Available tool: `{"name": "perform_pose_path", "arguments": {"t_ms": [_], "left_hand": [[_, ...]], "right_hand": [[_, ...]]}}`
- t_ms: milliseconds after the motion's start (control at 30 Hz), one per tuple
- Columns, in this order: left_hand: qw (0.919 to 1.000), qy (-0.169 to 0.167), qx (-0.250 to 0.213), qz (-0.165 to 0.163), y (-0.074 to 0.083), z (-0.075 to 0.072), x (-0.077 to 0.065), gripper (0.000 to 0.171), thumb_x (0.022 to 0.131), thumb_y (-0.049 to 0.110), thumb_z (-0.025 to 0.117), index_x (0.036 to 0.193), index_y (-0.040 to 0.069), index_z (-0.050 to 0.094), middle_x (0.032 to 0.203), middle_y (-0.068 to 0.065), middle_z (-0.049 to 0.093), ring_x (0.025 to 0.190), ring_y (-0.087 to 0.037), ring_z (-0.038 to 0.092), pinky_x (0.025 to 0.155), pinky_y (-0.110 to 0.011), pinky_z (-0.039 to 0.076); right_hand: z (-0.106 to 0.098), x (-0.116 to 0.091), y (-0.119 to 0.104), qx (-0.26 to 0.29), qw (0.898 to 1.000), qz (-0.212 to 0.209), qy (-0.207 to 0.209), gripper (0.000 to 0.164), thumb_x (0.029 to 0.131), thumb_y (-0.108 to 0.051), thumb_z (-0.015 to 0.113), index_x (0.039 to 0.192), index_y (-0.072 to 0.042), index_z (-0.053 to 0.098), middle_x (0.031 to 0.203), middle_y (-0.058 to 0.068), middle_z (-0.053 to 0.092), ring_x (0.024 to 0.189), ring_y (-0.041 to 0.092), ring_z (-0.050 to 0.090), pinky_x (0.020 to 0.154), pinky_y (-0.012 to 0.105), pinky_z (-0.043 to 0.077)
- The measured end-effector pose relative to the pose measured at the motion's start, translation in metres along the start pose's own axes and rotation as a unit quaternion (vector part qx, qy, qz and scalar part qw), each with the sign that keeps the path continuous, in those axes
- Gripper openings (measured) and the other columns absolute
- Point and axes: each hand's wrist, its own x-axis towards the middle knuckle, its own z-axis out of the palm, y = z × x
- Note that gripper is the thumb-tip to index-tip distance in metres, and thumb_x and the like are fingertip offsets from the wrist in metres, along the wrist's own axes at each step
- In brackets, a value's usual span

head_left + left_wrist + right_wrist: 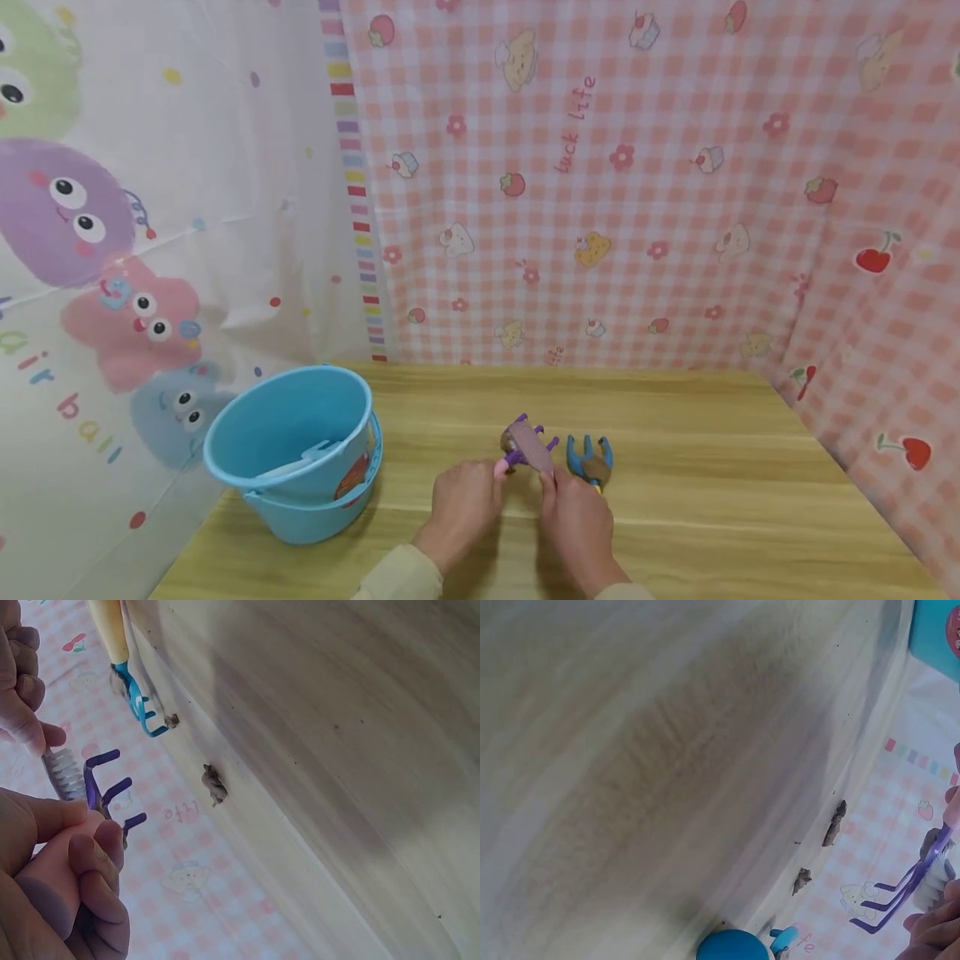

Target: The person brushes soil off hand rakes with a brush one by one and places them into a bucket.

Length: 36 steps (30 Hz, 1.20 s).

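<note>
The left hand [465,504] has its fingers curled round the pink handle [51,881] of the purple rake [91,785], held up over the desk [720,475]. The right hand [577,517] pinches the brush [532,448], its bristles beside the purple tines; whether they touch, I cannot tell. Just beyond the right hand lies the blue rake [581,461]. The bucket [311,523] stands to the left, a pale tool [300,462] inside. Behind hangs checked cloth [555,208].
</note>
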Motion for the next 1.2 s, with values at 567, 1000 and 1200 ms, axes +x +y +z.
{"name": "perform_pose_path", "arguments": {"t_ms": [567, 1000, 1200], "left_hand": [[0.9995, -0.003, 0.031, -0.002, -0.012, -0.009, 0.005, 0.036, 0.095, 0.025, 0.064, 0.062, 0.014, 0.055, 0.056, -0.002, 0.055, 0.050, -0.021, 0.055, 0.046, -0.036, 0.043], [0.9998, 0.013, 0.012, 0.003, -0.010, -0.009, 0.004, 0.030, 0.092, 0.024, 0.069, 0.066, 0.010, 0.060, 0.057, -0.003, 0.055, 0.049, -0.021, 0.054, 0.044, -0.034, 0.042], [0.9999, 0.012, 0.007, 0.001, -0.009, -0.010, 0.004, 0.026, 0.090, 0.024, 0.070, 0.069, 0.009, 0.063, 0.058, -0.004, 0.056, 0.049, -0.020, 0.054, 0.045, -0.033, 0.042]], "right_hand": [[-0.006, 0.009, -0.016, -0.075, 0.980, -0.174, 0.057, 0.018, 0.091, -0.018, 0.070, 0.100, -0.002, 0.068, 0.072, 0.009, 0.064, 0.049, 0.025, 0.060, 0.038, 0.036, 0.044], [0.001, 0.007, -0.011, -0.035, 0.996, -0.079, 0.028, 0.013, 0.092, -0.019, 0.070, 0.095, -0.006, 0.069, 0.071, 0.011, 0.066, 0.056, 0.030, 0.063, 0.042, 0.042, 0.045], [-0.001, 0.008, -0.011, -0.030, 0.998, -0.051, 0.015, 0.014, 0.092, -0.020, 0.070, 0.094, -0.006, 0.071, 0.068, 0.010, 0.065, 0.053, 0.027, 0.061, 0.042, 0.041, 0.045]]}}
